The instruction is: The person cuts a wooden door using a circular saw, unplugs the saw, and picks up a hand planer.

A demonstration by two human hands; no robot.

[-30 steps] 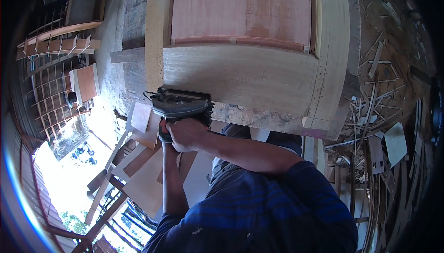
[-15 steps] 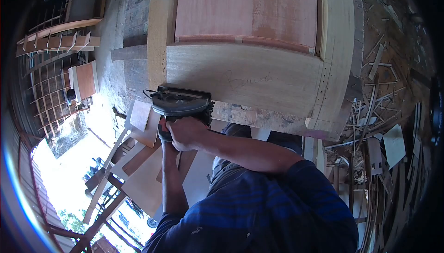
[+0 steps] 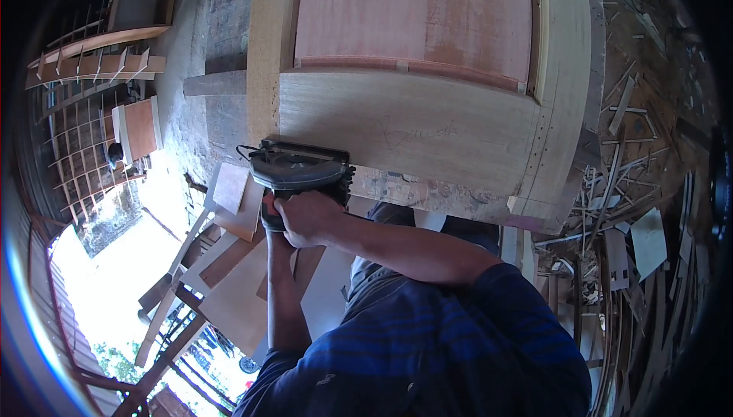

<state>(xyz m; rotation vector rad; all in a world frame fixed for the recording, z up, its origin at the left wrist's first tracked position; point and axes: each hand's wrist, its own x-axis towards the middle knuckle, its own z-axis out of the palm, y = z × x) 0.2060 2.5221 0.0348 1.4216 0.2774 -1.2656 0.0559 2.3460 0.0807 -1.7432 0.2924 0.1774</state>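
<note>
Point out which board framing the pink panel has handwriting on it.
The wide crosswise board, on the wearer's side of the pink panel: a faint scrawl marks it. No writing shows on the left board or the right board.

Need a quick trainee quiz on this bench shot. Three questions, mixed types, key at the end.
1. The right hand grips the power tool. At which corner of the wooden frame is the tool, as seen in the view?
A) near left
B) near right
C) far right

2. True or false: the handwriting is on the pale near rail.

3. Fill in the blank: loose wood scraps lie on the floor to the ____ of the frame in the view.

Key: 1. A; 2. true; 3. right
</note>
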